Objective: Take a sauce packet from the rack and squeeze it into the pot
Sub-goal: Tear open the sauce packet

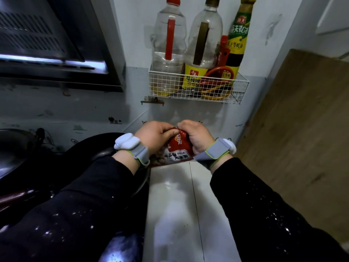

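A red sauce packet point(177, 148) with white lettering hangs between both hands, just right of the black pot's rim. My left hand point(154, 137) pinches its top left corner. My right hand point(196, 137) grips the top right corner, fingers closed on it. The black pot point(90, 148) sits low at the left, largely hidden under my left forearm. On the wall above hangs the white wire rack point(198, 87), holding bottles and more red packets point(217, 86).
A range hood point(56, 44) juts out at the upper left. A second dark pan point(13, 148) is at the far left. A wooden board point(302, 129) leans along the right wall. White tiled counter point(179, 205) lies below the hands.
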Demonstrator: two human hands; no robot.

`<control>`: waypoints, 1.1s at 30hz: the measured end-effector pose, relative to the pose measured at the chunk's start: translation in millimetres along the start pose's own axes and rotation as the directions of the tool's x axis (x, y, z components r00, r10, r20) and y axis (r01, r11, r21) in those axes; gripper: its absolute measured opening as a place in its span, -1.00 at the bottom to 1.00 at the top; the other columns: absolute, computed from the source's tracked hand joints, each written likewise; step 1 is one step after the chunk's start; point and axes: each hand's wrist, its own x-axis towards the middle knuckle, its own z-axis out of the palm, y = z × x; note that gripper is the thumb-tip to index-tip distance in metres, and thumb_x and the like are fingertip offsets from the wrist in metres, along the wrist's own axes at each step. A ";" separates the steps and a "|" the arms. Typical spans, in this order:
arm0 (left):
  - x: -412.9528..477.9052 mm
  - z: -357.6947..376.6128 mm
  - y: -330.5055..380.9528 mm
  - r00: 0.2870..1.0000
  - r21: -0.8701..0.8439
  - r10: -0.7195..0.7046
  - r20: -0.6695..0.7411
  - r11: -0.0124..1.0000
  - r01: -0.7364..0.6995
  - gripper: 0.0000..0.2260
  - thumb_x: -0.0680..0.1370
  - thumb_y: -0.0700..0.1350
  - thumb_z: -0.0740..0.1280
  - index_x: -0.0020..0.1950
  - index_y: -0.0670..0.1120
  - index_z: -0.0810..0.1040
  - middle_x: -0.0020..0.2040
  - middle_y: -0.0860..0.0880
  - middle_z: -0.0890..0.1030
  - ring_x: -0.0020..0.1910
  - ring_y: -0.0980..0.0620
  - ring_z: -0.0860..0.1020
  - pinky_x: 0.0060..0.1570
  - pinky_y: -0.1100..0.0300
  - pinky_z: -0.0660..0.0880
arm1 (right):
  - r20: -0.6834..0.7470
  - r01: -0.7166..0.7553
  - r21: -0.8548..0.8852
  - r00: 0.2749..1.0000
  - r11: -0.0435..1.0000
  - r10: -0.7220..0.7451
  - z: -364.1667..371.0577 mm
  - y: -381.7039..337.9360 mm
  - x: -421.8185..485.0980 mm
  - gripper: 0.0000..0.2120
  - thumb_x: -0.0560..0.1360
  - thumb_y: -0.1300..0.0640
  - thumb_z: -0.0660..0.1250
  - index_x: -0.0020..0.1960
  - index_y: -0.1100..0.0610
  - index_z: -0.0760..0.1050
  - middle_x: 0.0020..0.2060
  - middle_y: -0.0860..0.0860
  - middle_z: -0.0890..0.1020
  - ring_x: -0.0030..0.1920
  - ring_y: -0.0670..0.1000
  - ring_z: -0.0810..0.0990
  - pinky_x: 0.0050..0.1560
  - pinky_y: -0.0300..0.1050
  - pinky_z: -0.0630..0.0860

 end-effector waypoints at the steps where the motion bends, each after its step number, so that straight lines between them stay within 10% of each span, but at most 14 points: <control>1: -0.3 -2.9 -1.4 0.995 -0.173 -0.057 0.082 0.982 0.071 -0.80 0.49 0.09 0.32 -0.06 0.01 0.65 -0.13 -0.02 0.70 -0.18 0.05 0.63 -0.16 0.22 0.50 | 0.089 -0.026 -0.028 0.996 0.999 0.029 -4.3 -3.4 -1.4 -0.69 0.52 0.29 0.23 -0.40 0.14 0.34 -0.61 -0.07 0.41 -0.52 -0.09 0.35 -0.41 -0.20 0.30; 14: 5.7 -14.8 -5.5 0.903 -0.297 -0.114 0.415 0.921 0.252 -0.83 0.41 0.12 0.39 -0.13 0.05 0.61 -0.29 0.11 0.68 -0.36 0.24 0.64 -0.38 0.45 0.50 | 0.258 0.223 -0.618 0.963 0.754 -0.074 -8.2 -14.4 1.9 -0.68 0.53 0.18 0.28 -0.40 0.03 0.40 -0.44 -0.03 0.45 -0.34 0.01 0.42 -0.21 -0.07 0.33; 22: -1.0 13.0 -9.7 0.967 -0.357 -0.192 0.165 0.903 0.240 -0.84 0.41 0.06 0.43 -0.28 0.00 0.61 -0.30 0.03 0.67 -0.35 0.12 0.61 -0.27 0.31 0.51 | -0.023 0.029 -0.360 0.999 0.933 -0.039 1.4 7.4 0.8 -0.65 0.49 0.24 0.30 -0.46 0.09 0.38 -0.53 0.02 0.40 -0.47 -0.03 0.37 -0.36 -0.18 0.32; 33: -4.8 35.4 -13.2 0.970 -0.097 -0.230 -0.083 0.970 0.222 -0.72 0.44 0.09 0.36 -0.39 -0.03 0.50 -0.36 -0.02 0.60 -0.33 -0.03 0.55 -0.42 0.23 0.30 | -0.329 -0.091 -0.442 0.942 0.892 -0.067 15.3 34.8 17.4 -0.61 0.44 0.16 0.32 -0.52 0.14 0.32 -0.55 0.04 0.39 -0.37 0.05 0.39 -0.26 -0.10 0.34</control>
